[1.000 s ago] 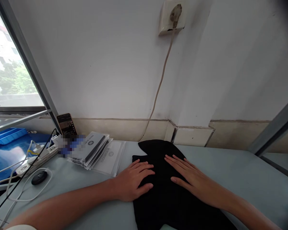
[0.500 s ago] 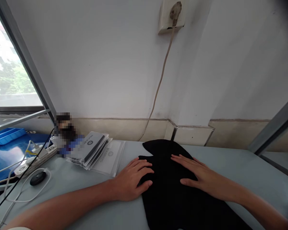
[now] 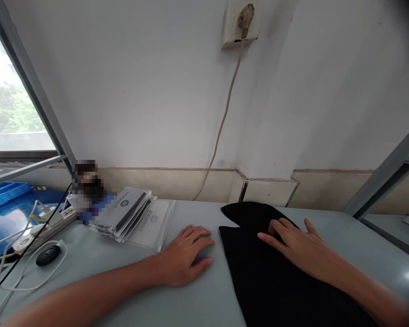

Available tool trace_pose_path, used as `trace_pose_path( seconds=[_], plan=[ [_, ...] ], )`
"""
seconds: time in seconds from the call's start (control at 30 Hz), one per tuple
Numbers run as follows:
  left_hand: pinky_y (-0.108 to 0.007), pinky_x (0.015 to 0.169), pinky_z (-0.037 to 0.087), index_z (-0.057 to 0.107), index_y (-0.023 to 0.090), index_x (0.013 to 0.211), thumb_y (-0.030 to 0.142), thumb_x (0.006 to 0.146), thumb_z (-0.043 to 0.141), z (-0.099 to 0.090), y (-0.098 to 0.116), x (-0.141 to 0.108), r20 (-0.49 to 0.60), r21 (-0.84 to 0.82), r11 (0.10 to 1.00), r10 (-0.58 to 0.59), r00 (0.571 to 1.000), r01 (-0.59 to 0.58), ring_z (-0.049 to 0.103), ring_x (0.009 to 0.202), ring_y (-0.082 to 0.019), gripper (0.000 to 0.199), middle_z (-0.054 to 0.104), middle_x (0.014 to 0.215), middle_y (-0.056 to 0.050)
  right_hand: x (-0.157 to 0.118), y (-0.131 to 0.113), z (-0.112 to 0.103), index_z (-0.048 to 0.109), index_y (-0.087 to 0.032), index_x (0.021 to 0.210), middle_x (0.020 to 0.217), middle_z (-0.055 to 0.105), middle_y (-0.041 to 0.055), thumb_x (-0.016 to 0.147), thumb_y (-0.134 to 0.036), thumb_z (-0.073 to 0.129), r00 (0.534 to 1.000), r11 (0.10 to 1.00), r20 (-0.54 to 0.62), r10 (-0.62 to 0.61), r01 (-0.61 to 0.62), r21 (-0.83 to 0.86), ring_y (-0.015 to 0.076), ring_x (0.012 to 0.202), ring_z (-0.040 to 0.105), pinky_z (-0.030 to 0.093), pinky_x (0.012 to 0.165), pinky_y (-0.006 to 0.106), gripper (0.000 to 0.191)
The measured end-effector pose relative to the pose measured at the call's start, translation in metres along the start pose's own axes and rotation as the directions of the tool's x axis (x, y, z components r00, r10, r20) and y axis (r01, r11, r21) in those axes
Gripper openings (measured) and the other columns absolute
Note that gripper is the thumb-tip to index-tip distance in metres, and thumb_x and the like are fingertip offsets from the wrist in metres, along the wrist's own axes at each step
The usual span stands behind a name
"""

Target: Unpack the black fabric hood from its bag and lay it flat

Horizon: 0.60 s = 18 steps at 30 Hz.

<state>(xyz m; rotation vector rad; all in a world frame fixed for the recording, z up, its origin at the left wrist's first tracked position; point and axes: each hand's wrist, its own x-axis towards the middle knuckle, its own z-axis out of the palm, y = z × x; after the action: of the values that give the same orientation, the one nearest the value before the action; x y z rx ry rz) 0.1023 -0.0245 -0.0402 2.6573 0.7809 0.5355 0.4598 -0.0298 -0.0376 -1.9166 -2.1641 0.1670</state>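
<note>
A black piece of cloth (image 3: 259, 268) lies flat on the grey table, with a notch in its upper left edge and its lower part running out of view. My right hand (image 3: 291, 240) rests on the cloth's upper right part. Its middle fingers are bent down against the fabric, the thumb is stretched out and the little finger sticks up, apart. To the left of the cloth, my left hand (image 3: 187, 256) lies on the bare tabletop with fingers spread, holding nothing and not touching the cloth.
Clear printed plastic packages (image 3: 132, 213) are stacked left of my left hand. Farther left are a power strip (image 3: 47, 227), white cables, a black round object (image 3: 48, 255) and a blue tray (image 3: 7, 193). A cord (image 3: 221, 122) hangs from the wall socket (image 3: 240, 22).
The black cloth has shifted right, out from under my left hand. My right hand has moved slightly right with it, its fingers now bent. My left hand has stayed nearly in place.
</note>
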Motion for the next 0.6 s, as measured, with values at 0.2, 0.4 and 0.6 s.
trace_pose_path(
  seconds=[0.2, 0.4, 0.6],
  plan=[
    [-0.054, 0.130, 0.023, 0.052, 0.024, 0.144, 0.034, 0.105, 0.055, 0.002, -0.003, 0.000, 0.010, 0.004, 1.000, -0.005, 1.000, 0.005, 0.043, 0.150, -0.029, 0.040, 0.053, 0.154, -0.012, -0.007, 0.013, 0.018, 0.067, -0.018, 0.131, 0.128, 0.072, 0.0223, 0.086, -0.082, 0.049, 0.998, 0.988, -0.014, -0.060, 0.058, -0.145, 0.0487, 0.123, 0.065, 0.029, 0.118, 0.075, 0.080],
    [-0.053, 0.130, 0.023, 0.053, 0.023, 0.143, 0.034, 0.105, 0.056, 0.003, -0.003, 0.000, 0.015, 0.011, 1.000, -0.016, 1.000, 0.016, 0.043, 0.150, -0.029, 0.040, 0.053, 0.154, -0.012, -0.008, 0.069, -0.002, 0.060, -0.026, 0.146, 0.155, 0.059, 0.0164, 0.079, -0.074, 0.063, 0.985, 0.997, 0.159, 0.072, -0.065, -0.046, 0.0519, 0.133, 0.060, 0.030, 0.118, 0.077, 0.083],
    [-0.055, 0.130, 0.024, 0.054, 0.023, 0.142, 0.036, 0.105, 0.056, 0.003, -0.003, 0.000, 0.006, 0.009, 1.000, -0.014, 1.000, 0.014, 0.045, 0.149, -0.029, 0.039, 0.054, 0.153, -0.012, -0.002, 0.105, -0.010, 0.076, -0.024, 0.088, 0.113, 0.081, 0.0210, 0.088, -0.077, 0.053, 0.969, 0.969, 0.018, 0.245, -0.244, -0.022, 0.0428, 0.099, 0.078, 0.059, 0.085, 0.054, 0.057]
  ],
)
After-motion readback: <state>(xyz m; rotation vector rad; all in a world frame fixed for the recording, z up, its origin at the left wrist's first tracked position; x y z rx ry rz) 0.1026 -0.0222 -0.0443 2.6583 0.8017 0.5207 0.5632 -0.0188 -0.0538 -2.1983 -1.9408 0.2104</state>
